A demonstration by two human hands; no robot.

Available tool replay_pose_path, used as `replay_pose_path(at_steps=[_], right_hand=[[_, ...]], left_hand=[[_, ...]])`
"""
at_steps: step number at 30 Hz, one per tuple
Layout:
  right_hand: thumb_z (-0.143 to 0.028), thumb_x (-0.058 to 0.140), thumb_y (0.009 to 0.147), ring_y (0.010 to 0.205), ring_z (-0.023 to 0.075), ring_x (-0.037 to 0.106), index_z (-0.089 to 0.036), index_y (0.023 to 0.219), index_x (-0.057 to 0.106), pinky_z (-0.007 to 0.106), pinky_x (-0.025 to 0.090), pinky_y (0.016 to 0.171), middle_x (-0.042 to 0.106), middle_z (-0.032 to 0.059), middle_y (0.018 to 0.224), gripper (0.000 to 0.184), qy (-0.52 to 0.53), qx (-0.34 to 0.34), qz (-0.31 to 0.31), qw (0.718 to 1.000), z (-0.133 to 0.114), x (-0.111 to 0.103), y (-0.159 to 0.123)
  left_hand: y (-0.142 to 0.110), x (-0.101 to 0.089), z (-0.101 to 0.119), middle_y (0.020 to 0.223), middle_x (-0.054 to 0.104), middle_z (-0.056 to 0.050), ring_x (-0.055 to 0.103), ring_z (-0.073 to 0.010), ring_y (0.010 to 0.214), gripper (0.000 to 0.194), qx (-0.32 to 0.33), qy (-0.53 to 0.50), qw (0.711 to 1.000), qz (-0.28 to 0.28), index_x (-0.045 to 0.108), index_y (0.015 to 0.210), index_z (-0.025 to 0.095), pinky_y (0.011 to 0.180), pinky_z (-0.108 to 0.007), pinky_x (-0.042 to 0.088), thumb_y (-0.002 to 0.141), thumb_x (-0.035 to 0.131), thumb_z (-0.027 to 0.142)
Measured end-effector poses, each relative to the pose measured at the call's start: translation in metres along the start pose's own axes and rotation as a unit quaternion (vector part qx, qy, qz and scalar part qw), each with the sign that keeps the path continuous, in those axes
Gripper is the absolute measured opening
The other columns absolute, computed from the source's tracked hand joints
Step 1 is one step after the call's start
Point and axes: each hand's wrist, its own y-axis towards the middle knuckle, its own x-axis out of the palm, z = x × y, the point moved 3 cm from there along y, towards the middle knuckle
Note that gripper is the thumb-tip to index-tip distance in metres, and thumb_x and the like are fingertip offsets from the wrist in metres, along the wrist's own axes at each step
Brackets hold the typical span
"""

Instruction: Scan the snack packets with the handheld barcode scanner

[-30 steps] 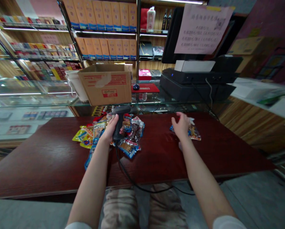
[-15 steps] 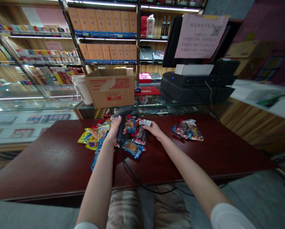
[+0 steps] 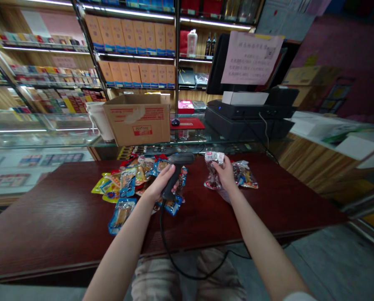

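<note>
My left hand (image 3: 162,182) is wrapped round the handle of a black barcode scanner (image 3: 173,179), its head turned to the right. Under and beside it lies a heap of snack packets (image 3: 136,171) in yellow, blue and red wrappers. One blue packet (image 3: 121,214) rests apart at the front of the heap. In my right hand (image 3: 226,173) is a clear snack packet (image 3: 212,169) with dark contents and a white top edge, pinched near that edge. Just behind that hand a small pile of clear packets (image 3: 245,173) lies on the table.
The dark red wooden table (image 3: 64,234) carries everything. The scanner's cable (image 3: 171,255) loops over the front edge. Behind stand a glass counter, an open cardboard box (image 3: 138,123), a white cup (image 3: 100,121), a mouse (image 3: 175,122) and a monitor (image 3: 216,62) with a paper sign.
My right hand has moved right with the clear packet, away from the heap to beside the small pile. My left hand has shifted the scanner slightly right. The camera view has also shifted.
</note>
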Motion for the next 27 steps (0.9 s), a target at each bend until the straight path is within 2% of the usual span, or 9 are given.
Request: replay_pose_path(at_steps=[4,8,12,15,20,27], right_hand=[[-0.047,0.074,0.076,0.108,0.0257,0.068,-0.023,0.119,0.058,0.045,0.053,0.100,0.072,0.0091,0.117,0.052,-0.024,-0.036,-0.042,0.998,-0.011,0.015,-0.007],[-0.046,0.072,0.077,0.109,0.0276,0.068,-0.022,0.118,0.058,0.048,0.052,0.102,0.072,0.0105,0.117,0.050,-0.040,-0.041,-0.064,0.996,-0.019,0.020,-0.013],[-0.043,0.073,0.075,0.109,0.0288,0.068,-0.021,0.115,0.059,0.049,0.050,0.104,0.072,0.0114,0.116,0.048,-0.076,-0.045,-0.056,0.995,-0.024,0.022,-0.016],[-0.042,0.072,0.076,0.110,0.0282,0.068,-0.020,0.118,0.057,0.048,0.050,0.105,0.070,0.0123,0.119,0.050,-0.074,-0.045,-0.061,0.994,-0.023,0.024,-0.016],[-0.043,0.074,0.073,0.115,0.0284,0.066,-0.021,0.124,0.051,0.048,0.049,0.106,0.068,0.0140,0.125,0.060,-0.035,-0.038,-0.062,0.997,-0.017,0.022,-0.013],[-0.048,0.075,0.074,0.112,0.0287,0.068,-0.023,0.120,0.051,0.050,0.050,0.105,0.071,0.0122,0.116,0.057,-0.019,-0.052,-0.077,0.995,-0.014,0.021,-0.014]], left_hand=[[0.001,0.011,-0.013,0.060,0.056,0.004,0.046,-0.0075,0.040,0.060,-0.009,0.000,1.000,-0.023,0.059,0.113,0.014,0.036,-0.018,0.035,0.084,0.068,0.066],[0.002,0.012,-0.016,0.068,0.059,0.003,0.047,-0.0069,0.043,0.055,0.009,-0.012,1.000,-0.019,0.055,0.106,0.016,0.038,-0.019,0.038,0.083,0.070,0.064],[0.002,0.013,-0.018,0.072,0.059,0.002,0.046,-0.0057,0.044,0.052,0.008,-0.022,0.999,-0.044,0.054,0.105,0.016,0.039,-0.019,0.040,0.085,0.069,0.062],[0.004,0.011,-0.021,0.072,0.059,0.003,0.046,-0.0060,0.044,0.051,0.014,-0.019,0.999,-0.049,0.054,0.106,0.017,0.040,-0.020,0.042,0.086,0.068,0.062],[0.008,0.004,-0.024,0.054,0.049,0.006,0.041,-0.0071,0.038,0.058,0.006,-0.011,0.999,-0.049,0.059,0.103,0.014,0.036,-0.019,0.035,0.086,0.063,0.069],[0.008,0.005,-0.022,0.054,0.048,0.006,0.040,-0.0076,0.037,0.063,0.007,-0.031,0.998,-0.045,0.059,0.107,0.013,0.033,-0.019,0.032,0.081,0.069,0.069]])
